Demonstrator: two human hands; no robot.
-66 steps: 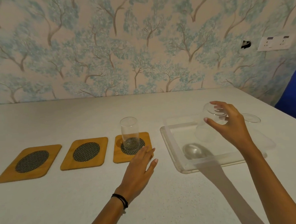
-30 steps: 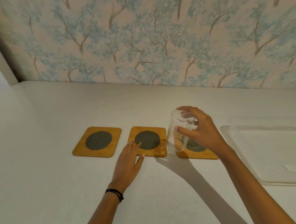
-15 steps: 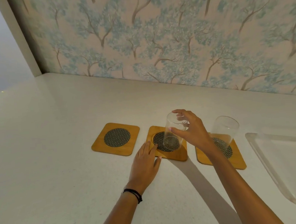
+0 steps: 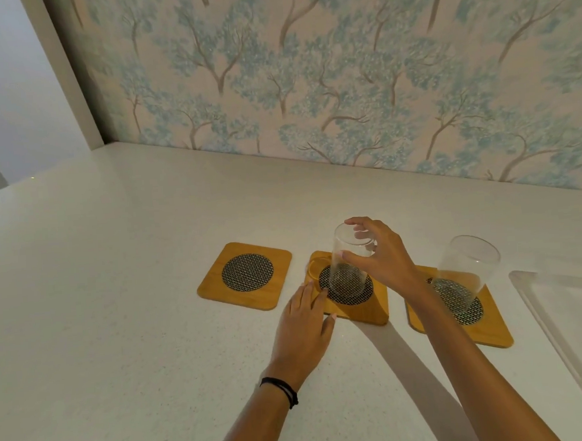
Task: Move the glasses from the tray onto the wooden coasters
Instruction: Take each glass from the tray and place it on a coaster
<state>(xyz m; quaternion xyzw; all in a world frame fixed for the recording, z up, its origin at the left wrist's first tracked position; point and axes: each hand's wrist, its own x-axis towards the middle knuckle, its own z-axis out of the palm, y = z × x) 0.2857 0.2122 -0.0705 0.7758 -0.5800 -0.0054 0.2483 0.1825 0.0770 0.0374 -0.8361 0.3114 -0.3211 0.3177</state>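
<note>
Three wooden coasters with dark mesh centres lie in a row on the white counter. The left coaster (image 4: 245,276) is bare. A clear glass (image 4: 348,264) stands on the middle coaster (image 4: 373,309), and my right hand (image 4: 380,257) grips it near the rim. Lying flat, fingers apart, my left hand (image 4: 304,325) touches that coaster's near left corner. A second clear glass (image 4: 465,274) stands on the right coaster (image 4: 490,330), behind my right forearm. The clear plastic tray (image 4: 560,306) lies at the far right, partly out of frame.
A wall with tree-pattern wallpaper (image 4: 342,80) backs the counter. A white pillar (image 4: 65,70) stands at the back left corner. White counter (image 4: 101,317) stretches to the left and front of the coasters.
My right hand carried the glass from the tray leftward and set it down on the middle coaster. My left hand shifted left to that coaster's corner. The view turned left.
</note>
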